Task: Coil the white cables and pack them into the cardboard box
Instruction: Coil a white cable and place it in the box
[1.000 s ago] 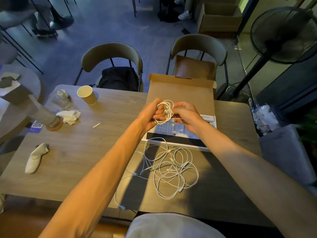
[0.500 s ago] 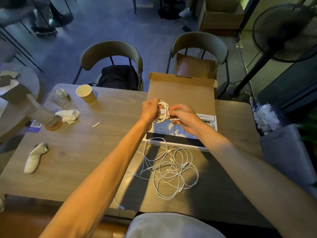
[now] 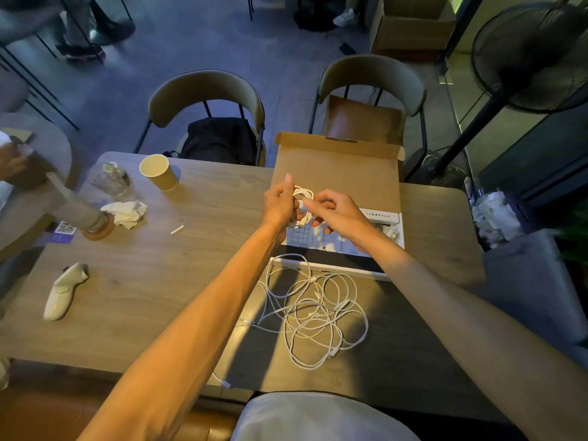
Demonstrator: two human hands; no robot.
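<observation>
The left hand (image 3: pixel 280 202) grips the cable coil (image 3: pixel 304 194); the right hand (image 3: pixel 337 214) pinches its end. Wrap snug, then fill the cardboard box (image 3: pixel 337 167) at twelve o'clock.

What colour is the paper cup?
The paper cup is tan, best in the head view.
</observation>
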